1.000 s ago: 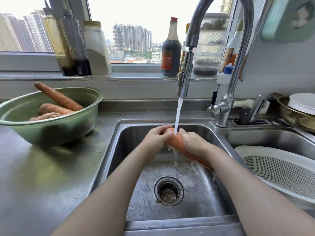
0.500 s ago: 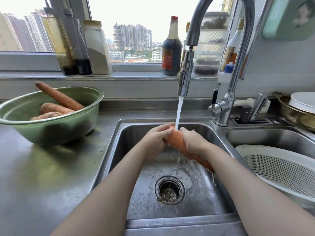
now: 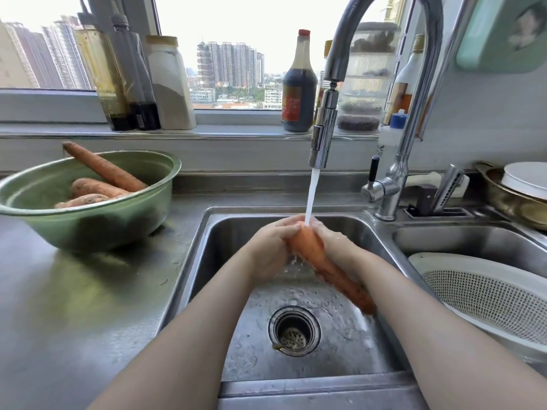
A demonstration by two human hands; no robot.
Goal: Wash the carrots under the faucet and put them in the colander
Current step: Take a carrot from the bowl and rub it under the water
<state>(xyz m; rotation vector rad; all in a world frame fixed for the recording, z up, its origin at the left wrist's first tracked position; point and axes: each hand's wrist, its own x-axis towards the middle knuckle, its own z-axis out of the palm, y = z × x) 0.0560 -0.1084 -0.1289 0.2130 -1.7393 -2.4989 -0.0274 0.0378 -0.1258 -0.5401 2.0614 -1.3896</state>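
Gripping long orange carrot [image 3: 315, 253] from both sides: left hand [image 3: 270, 247] and right hand [image 3: 336, 245], fingers curled round thick end, above steel sink basin [image 3: 340, 353]. Water stream [image 3: 311, 196] from chrome gooseneck faucet [image 3: 323, 137] hits carrot top. Tapered tip seemingly tucked beneath right forearm. White perforated plastic colander [image 3: 488, 294] in right basin [image 3: 473, 242]. Unwashed carrots [image 3: 103, 170] in round green bowl [image 3: 88, 226], bench's [image 3: 74, 306] back-left corner.

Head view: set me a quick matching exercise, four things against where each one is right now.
Things:
1. held carrot
2. green bowl
3. colander
4. dark sauce bottle

Places:
A. on the windowsill
B. in the right basin
C. under the water stream
D. on the counter

Pairs: 1-C, 2-D, 3-B, 4-A.
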